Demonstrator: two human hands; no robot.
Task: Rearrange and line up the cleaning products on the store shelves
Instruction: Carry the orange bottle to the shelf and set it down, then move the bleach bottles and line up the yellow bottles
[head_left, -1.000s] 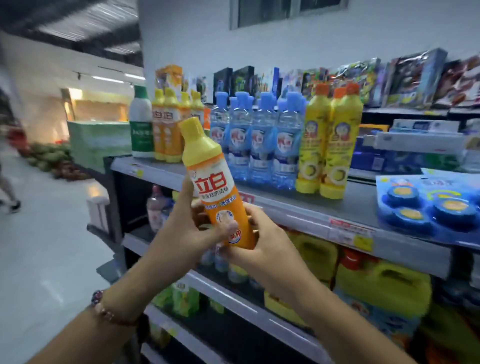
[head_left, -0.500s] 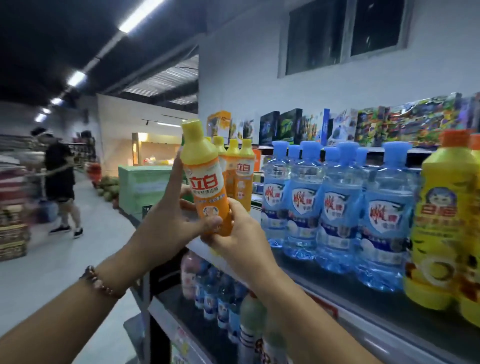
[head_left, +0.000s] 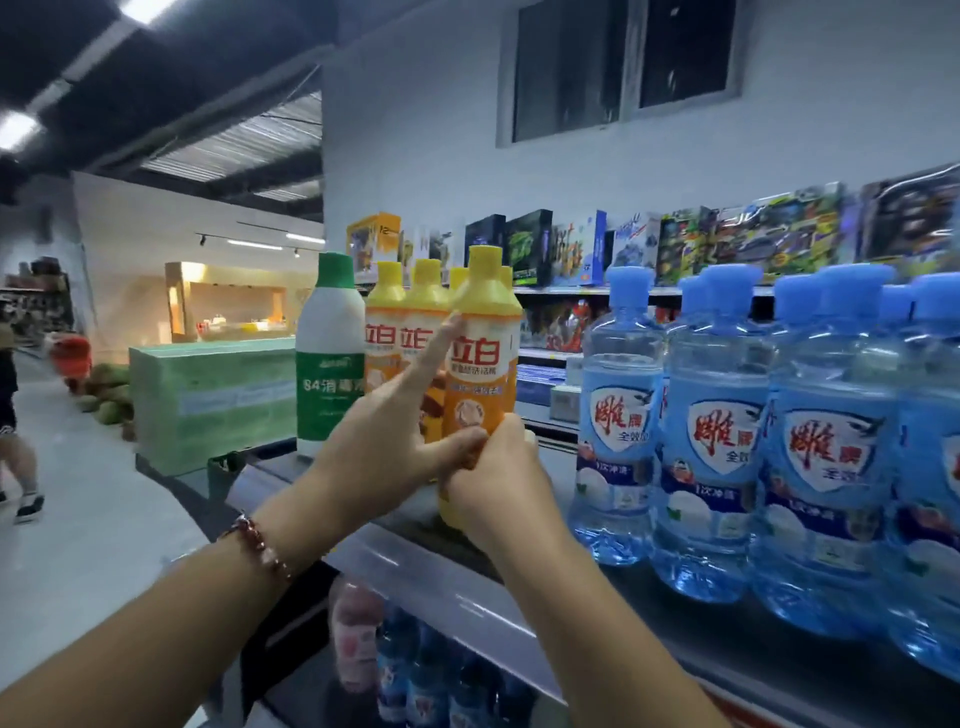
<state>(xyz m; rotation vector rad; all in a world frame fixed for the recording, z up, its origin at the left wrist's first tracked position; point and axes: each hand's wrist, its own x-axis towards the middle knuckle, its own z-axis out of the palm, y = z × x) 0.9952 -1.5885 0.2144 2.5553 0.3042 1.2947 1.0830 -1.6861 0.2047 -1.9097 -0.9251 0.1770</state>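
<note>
An orange dish-soap bottle (head_left: 480, 364) with a yellow cap stands upright on the top shelf (head_left: 467, 587), in front of the other orange bottles (head_left: 397, 332). My left hand (head_left: 384, 441) holds its left side, thumb across the lower label and forefinger stretched up along the bottle. My right hand (head_left: 496, 483) grips its base from the right. A white bottle with a green cap (head_left: 330, 358) stands at the shelf's left end. A row of blue bottles (head_left: 727, 441) fills the shelf to the right.
Boxed toys (head_left: 582, 249) line a higher shelf behind. Lower shelves hold more bottles (head_left: 415, 675). A green counter (head_left: 208, 395) stands beyond the shelf end. A person (head_left: 10, 415) walks in the aisle at far left.
Both hands carried the orange bottle from mid-air onto the top shelf beside the other orange bottles. My view moved closer and to the left.
</note>
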